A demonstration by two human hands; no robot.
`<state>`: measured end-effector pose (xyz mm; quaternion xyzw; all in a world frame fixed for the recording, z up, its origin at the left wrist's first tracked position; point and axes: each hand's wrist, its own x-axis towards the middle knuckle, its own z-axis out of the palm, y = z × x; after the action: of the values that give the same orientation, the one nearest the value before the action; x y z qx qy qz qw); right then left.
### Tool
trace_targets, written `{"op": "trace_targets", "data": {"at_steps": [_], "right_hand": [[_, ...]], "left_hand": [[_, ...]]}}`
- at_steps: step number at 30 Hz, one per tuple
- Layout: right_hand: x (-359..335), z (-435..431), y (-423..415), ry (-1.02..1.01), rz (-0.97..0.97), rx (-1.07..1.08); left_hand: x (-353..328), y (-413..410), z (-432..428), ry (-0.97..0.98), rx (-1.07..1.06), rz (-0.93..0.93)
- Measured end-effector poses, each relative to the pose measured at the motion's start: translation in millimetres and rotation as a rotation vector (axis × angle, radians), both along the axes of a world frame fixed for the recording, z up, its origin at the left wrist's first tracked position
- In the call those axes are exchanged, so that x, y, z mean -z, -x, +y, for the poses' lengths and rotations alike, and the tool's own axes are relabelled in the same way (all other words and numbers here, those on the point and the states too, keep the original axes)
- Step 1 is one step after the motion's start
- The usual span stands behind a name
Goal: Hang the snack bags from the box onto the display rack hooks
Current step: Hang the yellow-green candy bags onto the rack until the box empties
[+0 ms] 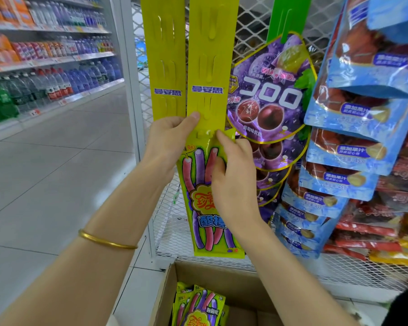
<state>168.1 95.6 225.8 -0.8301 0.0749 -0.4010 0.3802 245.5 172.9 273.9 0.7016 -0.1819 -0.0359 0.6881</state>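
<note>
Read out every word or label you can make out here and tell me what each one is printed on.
"曼妥思": left yellow strip and right yellow strip.
"コロロ", "葡萄味软糖": purple bag.
"添加果汁": blue bags.
"酸棒", rest hidden: snack bag on the right strip.
Shelf price tags, bottle labels: too blurred.

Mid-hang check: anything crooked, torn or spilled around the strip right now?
Only the snack bag being hung: its top right corner kinks out past the yellow strip edge by the right hand. Nothing spilled or torn shows.
</note>
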Motion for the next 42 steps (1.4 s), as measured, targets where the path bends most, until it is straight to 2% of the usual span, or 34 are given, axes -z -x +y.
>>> {"op": "trace_targets", "data": {"at_steps": [11,26,31,35,39,42], "right_hand": [[16.8,-0.9,-0.5,0.000,0.015,0.006],[60.2,-2.3,9.5,0.108,-0.052,0.055],[99.0,-1.3,30.6,0.023,-0.067,0.142],[157.9,0.3,46.0,-0.028,0.118,0.046],[232.2,3.4,46.6,-0.129,0.636,-0.075],[288.1,5.9,42.9,-0.205,0.963,-0.044]], "left_hand": [[8.2,-5.1,4.1,-0.013,0.047,0.012],[53.0,7.4,20.5,-0.061,-0.002,-0.232],[77.9,18.5,36.1,-0.101,-0.055,-0.216],[106.1,32.6,50.3,-0.193,-0.055,-0.155],[130.0,37.9,59.6,-0.282,-0.012,-0.041],[138.3,35.2,63.4,-0.324,0.005,0.018]]}}
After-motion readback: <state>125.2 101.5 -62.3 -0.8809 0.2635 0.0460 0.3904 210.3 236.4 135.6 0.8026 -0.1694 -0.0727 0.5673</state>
